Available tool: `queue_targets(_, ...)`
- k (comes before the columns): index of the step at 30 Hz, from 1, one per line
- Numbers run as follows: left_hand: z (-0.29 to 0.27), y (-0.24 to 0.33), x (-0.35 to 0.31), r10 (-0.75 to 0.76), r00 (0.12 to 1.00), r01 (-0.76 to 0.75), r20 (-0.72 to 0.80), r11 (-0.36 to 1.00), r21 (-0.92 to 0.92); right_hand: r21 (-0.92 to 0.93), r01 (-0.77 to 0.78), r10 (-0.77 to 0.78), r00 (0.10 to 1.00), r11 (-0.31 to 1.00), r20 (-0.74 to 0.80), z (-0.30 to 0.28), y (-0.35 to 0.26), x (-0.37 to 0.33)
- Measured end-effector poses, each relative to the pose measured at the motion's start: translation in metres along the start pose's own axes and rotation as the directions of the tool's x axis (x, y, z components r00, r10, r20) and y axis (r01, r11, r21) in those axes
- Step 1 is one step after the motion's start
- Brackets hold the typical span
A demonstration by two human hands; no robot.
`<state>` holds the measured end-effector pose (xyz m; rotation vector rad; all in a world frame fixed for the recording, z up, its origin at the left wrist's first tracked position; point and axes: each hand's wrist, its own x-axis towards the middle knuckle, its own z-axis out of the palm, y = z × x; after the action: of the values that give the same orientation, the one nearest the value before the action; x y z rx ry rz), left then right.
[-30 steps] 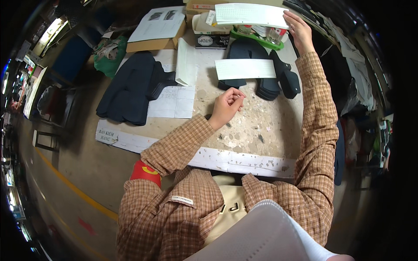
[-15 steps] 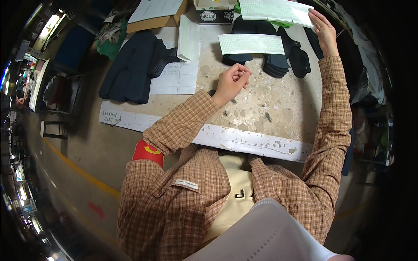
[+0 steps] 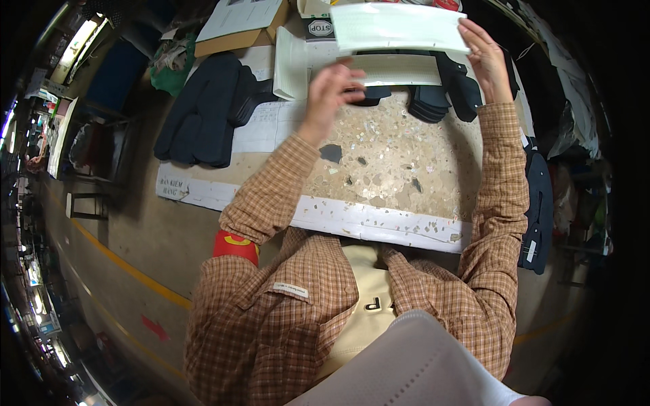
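Observation:
Raised at the far right of the table, my right hand [image 3: 486, 54] grips the right end of a long pale label sheet [image 3: 399, 27]. Its fingers are closed on the sheet's edge. My left hand [image 3: 330, 91] is up over the table with its fingers apart, slightly blurred, and holds nothing. It overlaps the left end of a second pale label sheet [image 3: 403, 70], which lies on dark foam-like pieces [image 3: 429, 101]; whether the hand touches that sheet I cannot tell.
A stack of dark padded pieces [image 3: 198, 111] lies on the table's left. Beside it stands a folded pale sheet [image 3: 291, 64]. An open cardboard box [image 3: 244, 44] and a black-and-white box [image 3: 319, 28] are at the back. Dark scraps [image 3: 330, 153] and flakes dot the worn tabletop [image 3: 386, 149].
My right hand has brought the long label sheet leftward and closer. My left hand has moved up and left, its fingers opening from a loose curl.

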<state>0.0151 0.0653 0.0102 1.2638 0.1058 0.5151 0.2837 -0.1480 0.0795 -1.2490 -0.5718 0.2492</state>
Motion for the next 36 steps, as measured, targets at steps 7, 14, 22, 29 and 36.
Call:
queue_targets(7, -0.042, 0.015, 0.016, -0.001, 0.998, -0.002, -0.06, 0.999, -0.05, -0.031, -0.015, 0.018, 0.994, 0.999, 0.11, 0.057, 0.026, -0.025)
queue_targets(14, -0.051, 0.006, 0.022, 0.001, 0.989, -0.011, -0.146, 0.998, -0.068, 0.065, 0.012, -0.015, 0.999, 0.998, 0.043, 0.06, 0.042, -0.03)
queue_targets(22, -0.047, -0.001, 0.022, 0.066, 0.989, -0.066, -0.133, 0.998, 0.006, 0.112, -0.015, 0.017, 1.0, 0.994, -0.021, 0.047, 0.048, -0.032)
queue_targets(29, -0.046, -0.002, 0.021, 0.04, 0.988, -0.043, -0.152, 0.999, -0.013, 0.115, 0.005, -0.002, 1.0, 0.993, -0.025, 0.032, 0.048, -0.026)
queue_targets(36, -0.044, -0.017, 0.02, -0.072, 0.963, 0.076, -0.261, 0.997, 0.004, 0.005, -0.123, 0.123, 0.991, 0.992, -0.043, 0.006, 0.047, -0.024)
